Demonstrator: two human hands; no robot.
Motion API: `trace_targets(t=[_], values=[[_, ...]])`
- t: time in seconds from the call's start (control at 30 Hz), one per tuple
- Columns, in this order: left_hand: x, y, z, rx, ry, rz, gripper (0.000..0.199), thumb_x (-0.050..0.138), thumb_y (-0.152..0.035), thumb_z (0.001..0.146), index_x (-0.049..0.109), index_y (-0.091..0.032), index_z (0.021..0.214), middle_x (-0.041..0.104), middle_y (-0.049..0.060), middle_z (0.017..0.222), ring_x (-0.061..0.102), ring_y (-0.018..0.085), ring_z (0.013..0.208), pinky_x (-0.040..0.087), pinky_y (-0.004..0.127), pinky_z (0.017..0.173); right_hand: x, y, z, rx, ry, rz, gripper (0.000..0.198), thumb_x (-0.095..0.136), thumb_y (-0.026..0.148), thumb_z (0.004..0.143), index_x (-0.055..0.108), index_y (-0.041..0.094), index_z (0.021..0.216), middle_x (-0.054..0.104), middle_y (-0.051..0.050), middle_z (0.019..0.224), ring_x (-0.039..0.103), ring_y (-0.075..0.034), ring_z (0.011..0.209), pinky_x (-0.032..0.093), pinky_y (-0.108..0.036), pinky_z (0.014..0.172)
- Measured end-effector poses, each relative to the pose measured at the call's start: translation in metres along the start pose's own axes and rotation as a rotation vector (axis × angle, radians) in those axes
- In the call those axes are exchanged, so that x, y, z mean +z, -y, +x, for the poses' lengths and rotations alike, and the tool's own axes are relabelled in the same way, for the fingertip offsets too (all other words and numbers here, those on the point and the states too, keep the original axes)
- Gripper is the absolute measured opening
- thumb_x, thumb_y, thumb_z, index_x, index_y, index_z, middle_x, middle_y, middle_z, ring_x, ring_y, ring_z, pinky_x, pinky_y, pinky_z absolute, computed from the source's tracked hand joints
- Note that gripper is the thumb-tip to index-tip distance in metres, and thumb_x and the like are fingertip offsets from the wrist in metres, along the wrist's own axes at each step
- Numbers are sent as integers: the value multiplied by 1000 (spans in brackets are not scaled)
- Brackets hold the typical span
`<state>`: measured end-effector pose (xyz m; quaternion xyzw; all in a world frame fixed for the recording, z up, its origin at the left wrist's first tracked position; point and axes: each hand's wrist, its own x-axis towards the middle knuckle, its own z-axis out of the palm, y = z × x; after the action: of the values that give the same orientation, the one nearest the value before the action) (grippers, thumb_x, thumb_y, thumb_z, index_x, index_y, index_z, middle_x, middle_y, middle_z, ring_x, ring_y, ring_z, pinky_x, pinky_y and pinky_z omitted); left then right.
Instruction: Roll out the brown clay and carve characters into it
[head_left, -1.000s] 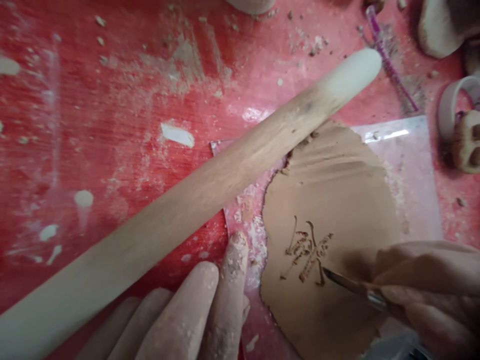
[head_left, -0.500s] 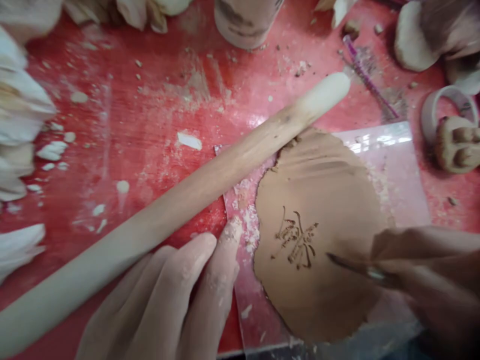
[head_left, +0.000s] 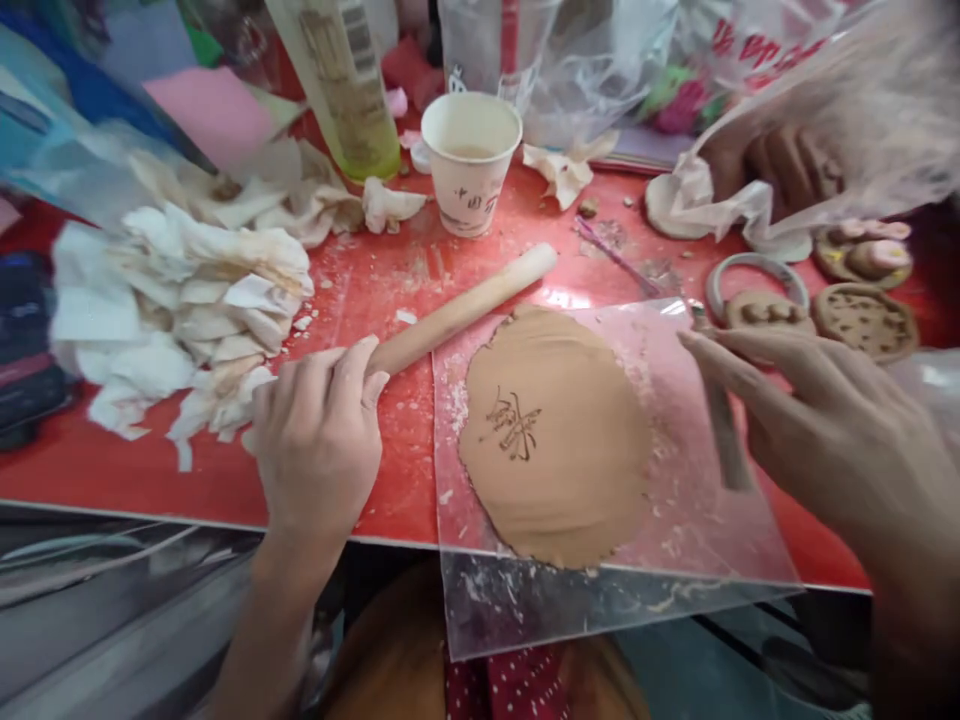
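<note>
"Left hand (head_left: pixel 321 432)?"
"I have it closed around the wooden rolling pin (head_left: pixel 463 309)."
"Clay slab (head_left: pixel 574 430)?"
"Flat on the plastic sheet (head_left: pixel 690 492), between my hands."
"Right hand (head_left: pixel 840 425)?"
"It is at a narrow tool (head_left: pixel 724 432); whether it grips, I cannot tell."

Paper cup (head_left: pixel 471 185), standing well back from the near edge of the surface (head_left: pixel 165 475): dark print on the wall reads "中国"; a third character is unclear. Bottle (head_left: pixel 330 95), to its left: barcode (head_left: pixel 360 38), digits too small to read. Plastic bag (head_left: pixel 776 50), far right: red characters, distorted. Clear cup (head_left: pixel 499 45): partial dark characters, unreadable. Clay slab (head_left: pixel 577 450), at the near edge: incised character-like marks (head_left: pixel 514 425), not decipherable.
</note>
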<state>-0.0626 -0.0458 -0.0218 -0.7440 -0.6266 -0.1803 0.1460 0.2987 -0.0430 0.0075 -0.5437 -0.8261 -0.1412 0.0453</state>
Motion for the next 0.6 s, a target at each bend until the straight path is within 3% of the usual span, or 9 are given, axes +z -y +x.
trace_targets(t=[0.13,0.23,0.33,0.47,0.6], values=[[-10,-8,-6,96,-132,-138,31,50,-22,94,58,-17,124,69,11,105,63,24,93,45,38,80,-1,-2,0,-35,-209,84,62,50,14,90,36,26,149,53,-12,138,55,-25,124,48,-38,104],[-18,-13,-13,190,-130,-230,30,51,-20,94,58,-16,123,70,11,104,63,23,92,45,36,79,-13,14,12,-163,-299,296,57,46,25,96,30,17,151,48,-16,143,45,-23,134,39,-39,113],[-23,-15,-17,260,-81,-238,29,54,-19,93,59,-15,121,71,9,102,65,22,89,44,36,75,-15,36,38,-335,-230,394,59,35,40,100,33,4,147,43,-23,145,36,-26,140,32,-43,117],[-23,-14,-11,325,-37,-221,25,54,-20,93,61,-13,116,72,7,100,64,20,85,44,35,72,11,51,73,-425,-108,397,75,23,54,99,31,-4,145,36,-24,149,31,-30,142,29,-47,118],[-30,-13,-13,409,77,-262,25,56,-19,91,60,-12,115,69,7,103,60,21,89,47,36,81,26,55,62,-422,-48,360,84,18,61,96,33,-8,142,36,-27,147,31,-33,141,30,-49,116]])
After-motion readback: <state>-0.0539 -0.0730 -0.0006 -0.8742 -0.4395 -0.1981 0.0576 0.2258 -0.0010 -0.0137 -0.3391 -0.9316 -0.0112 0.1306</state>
